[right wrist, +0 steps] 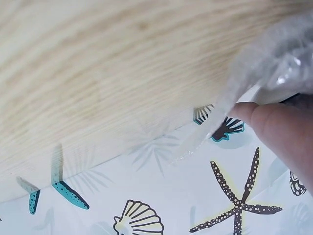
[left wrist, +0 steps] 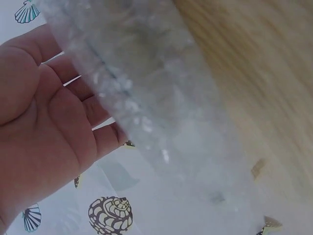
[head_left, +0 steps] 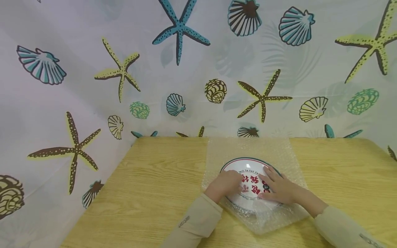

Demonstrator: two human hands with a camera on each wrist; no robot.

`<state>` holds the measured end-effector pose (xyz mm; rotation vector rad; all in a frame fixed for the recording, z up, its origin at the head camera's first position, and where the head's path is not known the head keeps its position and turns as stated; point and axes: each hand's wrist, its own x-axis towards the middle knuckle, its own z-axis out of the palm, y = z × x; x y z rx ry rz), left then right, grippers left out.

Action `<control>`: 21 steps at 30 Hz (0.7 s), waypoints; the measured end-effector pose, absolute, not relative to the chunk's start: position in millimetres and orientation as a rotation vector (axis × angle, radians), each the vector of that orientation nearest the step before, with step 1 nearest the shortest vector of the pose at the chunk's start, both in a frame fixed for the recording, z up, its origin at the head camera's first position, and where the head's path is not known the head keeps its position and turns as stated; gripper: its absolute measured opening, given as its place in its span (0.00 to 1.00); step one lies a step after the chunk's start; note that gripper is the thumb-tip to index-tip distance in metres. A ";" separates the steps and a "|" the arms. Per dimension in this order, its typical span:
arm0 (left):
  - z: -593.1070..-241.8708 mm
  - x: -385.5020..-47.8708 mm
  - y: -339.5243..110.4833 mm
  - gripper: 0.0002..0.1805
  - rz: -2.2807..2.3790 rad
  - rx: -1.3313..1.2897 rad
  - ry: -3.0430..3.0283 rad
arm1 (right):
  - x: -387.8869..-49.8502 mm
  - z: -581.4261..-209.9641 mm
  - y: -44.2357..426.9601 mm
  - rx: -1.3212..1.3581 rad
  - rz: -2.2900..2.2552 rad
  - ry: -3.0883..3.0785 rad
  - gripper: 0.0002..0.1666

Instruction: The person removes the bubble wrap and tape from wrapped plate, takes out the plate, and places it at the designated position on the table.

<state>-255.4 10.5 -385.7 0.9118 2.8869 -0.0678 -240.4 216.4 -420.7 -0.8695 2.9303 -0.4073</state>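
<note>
A white plate [head_left: 245,168] with a dark and red rim line and red characters lies on a sheet of bubble wrap [head_left: 217,146]. At its left side my left hand [head_left: 227,184] rests over the plate; in the left wrist view the left hand's [left wrist: 58,103] fingers reach behind the bubble wrap [left wrist: 161,98], which hides their tips. My right hand [head_left: 279,187] lies on the plate's right part with its fingers spread. In the right wrist view the right hand's thumb [right wrist: 279,129] shows beside the bubble wrap [right wrist: 274,58]. Bubble wrap covers the plate's near edge.
A light wood-grain table [head_left: 155,179] carries the wrap, which reaches its far edge. Behind and to the left hangs a white cloth [head_left: 192,79] printed with starfish and shells.
</note>
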 end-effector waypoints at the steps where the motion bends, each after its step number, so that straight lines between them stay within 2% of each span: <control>1: -385.3 -255.7 11.6 0.07 -0.068 0.914 2.888 | -240.4 -420.0 216.1 -0.873 -0.408 2.930 0.44; 21: -390.4 -264.4 31.5 0.07 -0.084 0.746 2.896 | -240.3 -417.9 215.7 -0.869 -0.399 2.907 0.43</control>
